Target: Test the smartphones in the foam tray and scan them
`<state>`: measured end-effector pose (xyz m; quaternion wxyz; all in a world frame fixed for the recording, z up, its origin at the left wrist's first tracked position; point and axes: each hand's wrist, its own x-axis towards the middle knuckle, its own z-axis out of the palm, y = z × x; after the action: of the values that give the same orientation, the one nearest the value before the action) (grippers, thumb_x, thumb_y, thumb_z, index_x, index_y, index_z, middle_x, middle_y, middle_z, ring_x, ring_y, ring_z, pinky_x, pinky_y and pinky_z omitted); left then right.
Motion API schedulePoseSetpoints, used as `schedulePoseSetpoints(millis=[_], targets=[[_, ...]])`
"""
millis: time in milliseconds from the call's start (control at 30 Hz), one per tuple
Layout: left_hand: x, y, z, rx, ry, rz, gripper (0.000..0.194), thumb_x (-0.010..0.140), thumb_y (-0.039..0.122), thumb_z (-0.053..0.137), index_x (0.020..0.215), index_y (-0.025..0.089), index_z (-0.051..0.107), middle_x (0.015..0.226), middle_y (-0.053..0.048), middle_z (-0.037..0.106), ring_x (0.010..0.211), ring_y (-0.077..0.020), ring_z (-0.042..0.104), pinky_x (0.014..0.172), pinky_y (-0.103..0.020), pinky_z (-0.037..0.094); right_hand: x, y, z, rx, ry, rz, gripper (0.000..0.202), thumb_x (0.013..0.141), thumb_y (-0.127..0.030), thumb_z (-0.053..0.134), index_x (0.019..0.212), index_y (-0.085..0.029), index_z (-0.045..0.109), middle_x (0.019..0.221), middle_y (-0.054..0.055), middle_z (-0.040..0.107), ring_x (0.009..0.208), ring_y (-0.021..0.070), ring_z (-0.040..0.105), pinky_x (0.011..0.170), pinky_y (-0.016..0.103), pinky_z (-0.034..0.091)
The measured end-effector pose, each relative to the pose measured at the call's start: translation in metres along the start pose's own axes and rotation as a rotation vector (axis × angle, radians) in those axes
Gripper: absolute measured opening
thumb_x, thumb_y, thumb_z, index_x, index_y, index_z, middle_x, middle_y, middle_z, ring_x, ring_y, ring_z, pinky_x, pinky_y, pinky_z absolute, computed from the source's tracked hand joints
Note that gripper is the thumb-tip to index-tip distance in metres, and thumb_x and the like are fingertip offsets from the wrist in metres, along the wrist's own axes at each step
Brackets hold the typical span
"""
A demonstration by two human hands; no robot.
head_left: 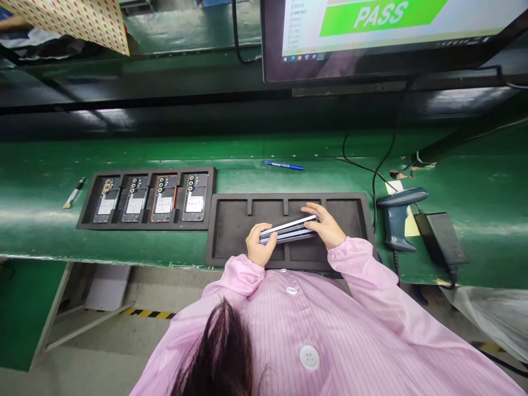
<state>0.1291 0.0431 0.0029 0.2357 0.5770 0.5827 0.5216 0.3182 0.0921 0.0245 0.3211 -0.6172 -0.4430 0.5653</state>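
A small stack of phones, seen edge-on, is held between both hands above a black foam tray. My left hand closes round the left end of the stack. At the right end my right hand grips it, thumb below and fingers over the far side. The phones fan slightly apart, with a gap between the upper and lower ones. How many there are is hard to tell. No phone shows in the visible compartments of the tray beneath.
To the left, a second foam tray holds several opened phones. A blue pen, a brush, a barcode scanner and a black power adapter lie on the green bench. Cables run behind the scanner. A monitor reading PASS overhangs the back.
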Motion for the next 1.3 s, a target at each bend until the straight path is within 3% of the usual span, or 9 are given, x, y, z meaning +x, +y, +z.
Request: schedulePoseSetpoints(millis=[267, 533, 900, 1133, 1300], targets=[[0.001, -0.002, 0.0, 0.015, 0.006, 0.005, 0.008, 0.072, 0.019, 0.061, 0.08, 0.019, 0.06, 0.081, -0.003, 0.066, 0.078, -0.0155, 0.064, 0.074, -0.03, 0.053, -0.001, 0.001, -0.005, 0.0, -0.051, -0.118, 0.066, 0.058, -0.029, 0.061, 0.121, -0.022, 0.042, 0.123, 0.011, 0.055, 0.122, 0.0237, 0.045, 0.105, 0.043, 0.027], [0.0, -0.002, 0.002, 0.01, 0.021, -0.01, 0.008, 0.072, 0.019, 0.061, 0.079, 0.019, 0.061, 0.082, -0.003, 0.067, 0.078, -0.0156, 0.064, 0.074, -0.03, 0.052, -0.003, 0.002, 0.002, -0.159, 0.043, -0.102, 0.071, 0.058, -0.031, 0.067, 0.124, -0.02, 0.043, 0.127, 0.014, 0.053, 0.12, 0.0256, 0.048, 0.104, 0.043, 0.032], [-0.001, 0.003, 0.003, -0.004, 0.009, -0.035, 0.007, 0.071, 0.02, 0.06, 0.078, 0.019, 0.06, 0.079, -0.003, 0.066, 0.076, -0.0158, 0.064, 0.073, -0.032, 0.052, 0.0, 0.011, -0.016, 0.046, -0.128, -0.096, 0.075, 0.055, -0.028, 0.065, 0.126, -0.023, 0.04, 0.134, 0.014, 0.047, 0.128, 0.0256, 0.04, 0.105, 0.045, 0.031], [-0.001, 0.0, 0.002, -0.015, 0.021, -0.008, 0.008, 0.071, 0.019, 0.06, 0.079, 0.019, 0.06, 0.08, -0.004, 0.067, 0.076, -0.0156, 0.064, 0.073, -0.031, 0.052, -0.006, 0.008, -0.006, -0.091, -0.018, -0.113, 0.077, 0.054, -0.027, 0.062, 0.127, -0.017, 0.041, 0.132, 0.017, 0.048, 0.127, 0.0269, 0.04, 0.108, 0.045, 0.026], [-0.001, -0.005, 0.002, -0.003, 0.002, -0.005, 0.008, 0.072, 0.021, 0.061, 0.08, 0.019, 0.06, 0.08, -0.004, 0.067, 0.077, -0.0157, 0.064, 0.074, -0.031, 0.052, -0.009, 0.005, 0.001, -0.2, 0.039, -0.098, 0.083, 0.054, -0.029, 0.066, 0.131, -0.018, 0.039, 0.135, 0.015, 0.045, 0.129, 0.0274, 0.039, 0.11, 0.045, 0.025]])
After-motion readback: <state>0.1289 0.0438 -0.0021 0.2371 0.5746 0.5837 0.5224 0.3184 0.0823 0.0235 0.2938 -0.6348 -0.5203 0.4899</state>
